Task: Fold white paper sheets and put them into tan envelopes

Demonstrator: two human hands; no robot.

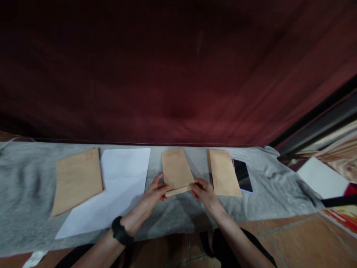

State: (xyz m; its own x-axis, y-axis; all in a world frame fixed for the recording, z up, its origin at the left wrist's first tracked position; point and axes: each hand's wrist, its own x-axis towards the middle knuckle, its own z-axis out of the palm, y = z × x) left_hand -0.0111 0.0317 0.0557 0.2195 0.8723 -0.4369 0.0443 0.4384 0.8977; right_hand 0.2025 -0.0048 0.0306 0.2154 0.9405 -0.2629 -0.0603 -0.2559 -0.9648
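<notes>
A brown paper envelope (pixel 177 167) lies in the middle of the grey cloth, its near edge folded into a narrow flap. My left hand (pixel 156 190) pinches the flap's left end, thumb on top. At the right end, my right hand (pixel 203 190) grips the same edge between thumb and fingers. To the right rests a stack of brown envelopes (pixel 224 173). On the left, another brown envelope (pixel 78 176), apparently more than one layer thick, overlaps large white paper sheets (pixel 125 175). The envelope's underside is hidden.
A dark phone (pixel 242 175) lies just right of the envelope stack. The grey cloth (pixel 276 186) covers the long work surface. Behind it hangs a dark red curtain (pixel 178 82). A white board or sheet (pixel 322 178) is at the far right, above the tiled floor (pixel 295 238).
</notes>
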